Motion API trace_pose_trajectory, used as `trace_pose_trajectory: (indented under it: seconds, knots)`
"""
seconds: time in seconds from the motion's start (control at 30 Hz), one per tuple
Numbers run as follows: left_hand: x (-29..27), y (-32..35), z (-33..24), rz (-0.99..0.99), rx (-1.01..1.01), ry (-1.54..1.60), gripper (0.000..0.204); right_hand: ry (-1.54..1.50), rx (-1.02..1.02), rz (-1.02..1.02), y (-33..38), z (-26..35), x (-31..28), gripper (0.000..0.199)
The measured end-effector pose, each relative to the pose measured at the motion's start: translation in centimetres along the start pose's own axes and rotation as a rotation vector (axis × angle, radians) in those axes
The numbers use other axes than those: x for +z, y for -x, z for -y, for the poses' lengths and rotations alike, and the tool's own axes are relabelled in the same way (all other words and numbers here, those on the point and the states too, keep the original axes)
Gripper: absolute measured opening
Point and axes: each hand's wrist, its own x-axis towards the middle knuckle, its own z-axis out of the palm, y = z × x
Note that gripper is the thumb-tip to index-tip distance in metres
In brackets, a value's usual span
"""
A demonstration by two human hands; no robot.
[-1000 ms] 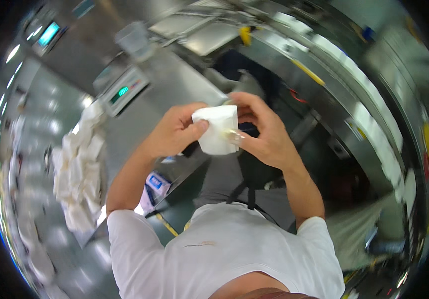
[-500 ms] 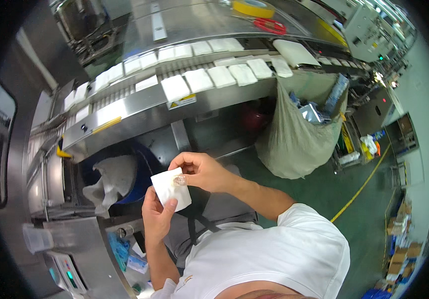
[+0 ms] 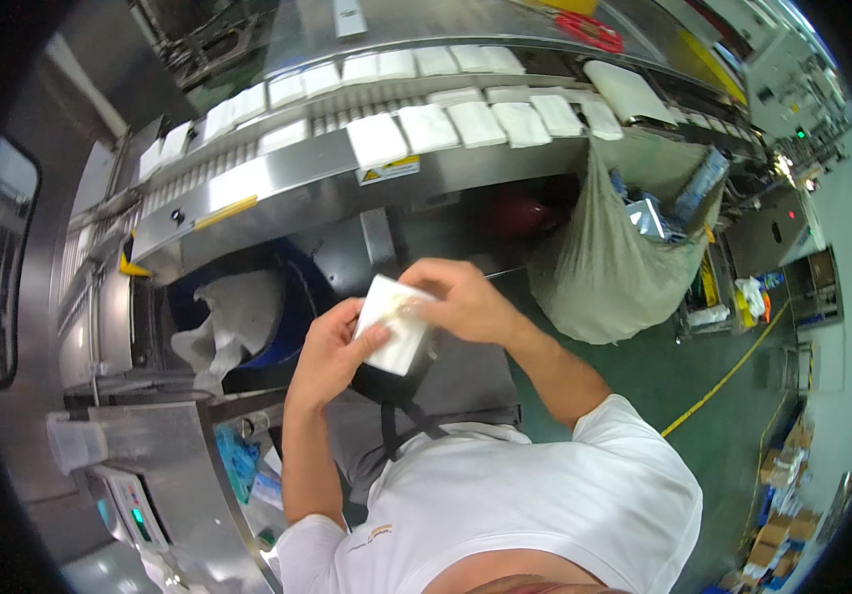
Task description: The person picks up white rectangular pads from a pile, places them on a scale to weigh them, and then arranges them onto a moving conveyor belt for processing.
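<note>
A folded white pad [image 3: 386,348] is held up in front of my body, tilted, above my grey-clad lap. My left hand [image 3: 335,346] pinches its left edge, the thumb across the front and the fingers behind. At its upper right side my right hand [image 3: 460,300] is closed on the pad, fingertips at the face. A small, clear, yellowish patch shows by the right fingertips; motion blurs it and I cannot tell what it is. Similar white pads [image 3: 428,129] lie in a row on the metal conveyor ledge beyond my hands.
A slatted conveyor [image 3: 322,119] carries more white pads. Below it stands a blue bin [image 3: 297,337] with white sheet material [image 3: 243,307]. A beige sack [image 3: 594,267] of wrappers hangs to the right. Red-handled scissors [image 3: 589,32] lie at the back; a metal cabinet [image 3: 163,445] stands left.
Both hands and the white pad have moved up and to the right in the picture. The view has shifted slightly, and the pad is still held by both hands.
</note>
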Motion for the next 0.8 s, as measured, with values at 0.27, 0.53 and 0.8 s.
trace_pose_trajectory:
  seconds: [0.27, 0.53, 0.8]
  knots:
    - [2.2, 0.1, 0.5, -0.212, 0.106, 0.186, 0.043, -0.257, 0.096, -0.098, -0.3, -1.6, 0.2, 0.021]
    - [1.9, 0.1, -1.0, -0.136, 0.135, -0.12, 0.035, -0.003, 0.009, -0.064, -0.5, 0.2, -0.4, 0.021]
    - [0.7, -1.4, -0.5, -0.061, 0.107, 0.101, 0.03, -0.055, 0.038, -0.084, -1.7, -1.2, 0.0, 0.023]
